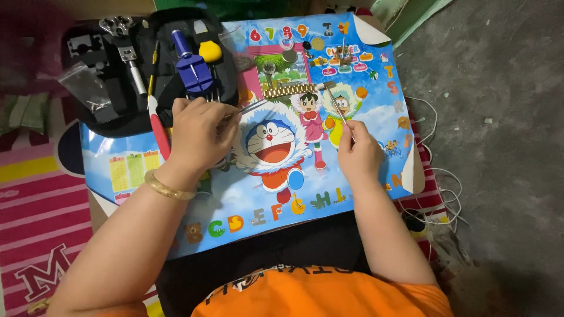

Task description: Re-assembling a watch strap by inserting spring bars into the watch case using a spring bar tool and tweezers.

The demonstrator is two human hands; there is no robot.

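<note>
Pinching a thin metal tool [336,104] by its lower end, the right hand [358,154] is steadying something light, stiff, slippery; the left hand [201,130] is curling around a small pin-like tool [251,107].

Orange shirt [329,296], gold bangle [167,188]

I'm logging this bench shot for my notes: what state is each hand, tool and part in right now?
Left hand: closed on a thin metal tool, over the edge of the tool case.
Right hand: pinching a slim metal rod, held slanting above the mat.
Tool case: open, tools showing.
Gold watch band: lying flat, untouched.
Cartoon mat: spread out, far corner curled.
Gold bangle: on left wrist.
</note>
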